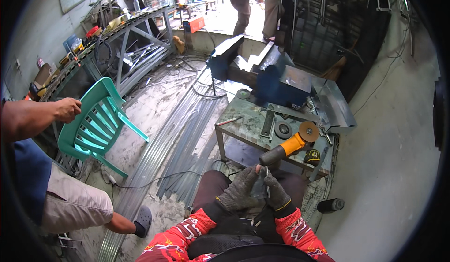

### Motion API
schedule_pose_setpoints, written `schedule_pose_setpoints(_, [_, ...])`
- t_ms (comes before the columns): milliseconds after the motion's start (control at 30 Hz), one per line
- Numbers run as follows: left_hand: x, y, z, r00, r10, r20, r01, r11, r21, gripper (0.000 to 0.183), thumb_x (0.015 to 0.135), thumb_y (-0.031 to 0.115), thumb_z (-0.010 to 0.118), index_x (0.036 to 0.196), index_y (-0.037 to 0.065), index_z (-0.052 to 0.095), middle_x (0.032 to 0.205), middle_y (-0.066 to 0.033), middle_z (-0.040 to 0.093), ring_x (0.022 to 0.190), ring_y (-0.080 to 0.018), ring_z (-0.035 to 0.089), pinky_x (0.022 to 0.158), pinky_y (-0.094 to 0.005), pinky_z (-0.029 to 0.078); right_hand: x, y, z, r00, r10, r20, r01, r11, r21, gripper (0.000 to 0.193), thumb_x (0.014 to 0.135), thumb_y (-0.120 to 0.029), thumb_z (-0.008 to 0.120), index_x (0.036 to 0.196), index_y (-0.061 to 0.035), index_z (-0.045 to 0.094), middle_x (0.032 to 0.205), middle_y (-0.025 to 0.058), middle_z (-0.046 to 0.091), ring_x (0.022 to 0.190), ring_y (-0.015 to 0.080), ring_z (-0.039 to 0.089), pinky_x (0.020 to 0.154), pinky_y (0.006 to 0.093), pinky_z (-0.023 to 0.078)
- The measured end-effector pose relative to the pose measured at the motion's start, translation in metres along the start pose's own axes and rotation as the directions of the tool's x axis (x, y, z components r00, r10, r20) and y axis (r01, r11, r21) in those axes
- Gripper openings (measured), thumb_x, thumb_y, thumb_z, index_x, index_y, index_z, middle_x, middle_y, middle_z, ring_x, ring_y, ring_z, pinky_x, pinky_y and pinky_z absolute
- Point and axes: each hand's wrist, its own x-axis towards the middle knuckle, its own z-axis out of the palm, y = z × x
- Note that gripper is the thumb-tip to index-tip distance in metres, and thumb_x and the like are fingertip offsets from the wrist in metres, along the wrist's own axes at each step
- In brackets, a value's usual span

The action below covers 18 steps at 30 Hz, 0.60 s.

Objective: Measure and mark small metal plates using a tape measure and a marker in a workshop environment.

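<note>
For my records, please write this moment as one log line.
left grip: grey piece | right grip: same piece | orange grinder: on table

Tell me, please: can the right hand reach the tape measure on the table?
Probably yes: the tape measure lies near the nearer edge of the table, with the grinder to its left. But the right hand seems busy with a small grey piece.

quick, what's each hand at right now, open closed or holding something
Left hand: against the small metal piece; whether it's gripping can't be told.
Right hand: closed, holding that piece.
</note>
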Motion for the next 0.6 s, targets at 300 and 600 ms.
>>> schedule_pose_setpoints(300, [-0.0041,-0.0044,0.0059,0.999,-0.039,0.036,0.040,0.999,-0.020,0.128,0.070,0.032,0.095,0.168,0.008,0.018,0.156,-0.0244,0.042,0.143,-0.0426,0.045,0.119,-0.0486,0.040,-0.0017,0.0064,-0.0095,0.994,0.049,-0.098,-0.049,0.999,-0.001,0.058,0.098,-0.032,0.070,0.148,-0.0115,0.050,0.134,-0.0016,0.058,0.123,0.0132,0.058,0.105,0.0302,0.049])
schedule_pose_setpoints(600, [-0.0085,-0.0057,0.0074,0.999,-0.009,-0.042,0.006,0.997,-0.072,0.137,0.069,0.027,0.098,0.169,0.009,0.007,0.156,-0.0227,0.040,0.145,-0.0402,0.044,0.119,-0.0475,0.039,0.0025,0.0032,-0.0055,0.999,0.036,0.037,-0.035,0.999,-0.019,0.066,0.096,-0.035,0.072,0.151,-0.0090,0.046,0.137,0.0005,0.057,0.128,0.0151,0.056,0.110,0.0311,0.045])
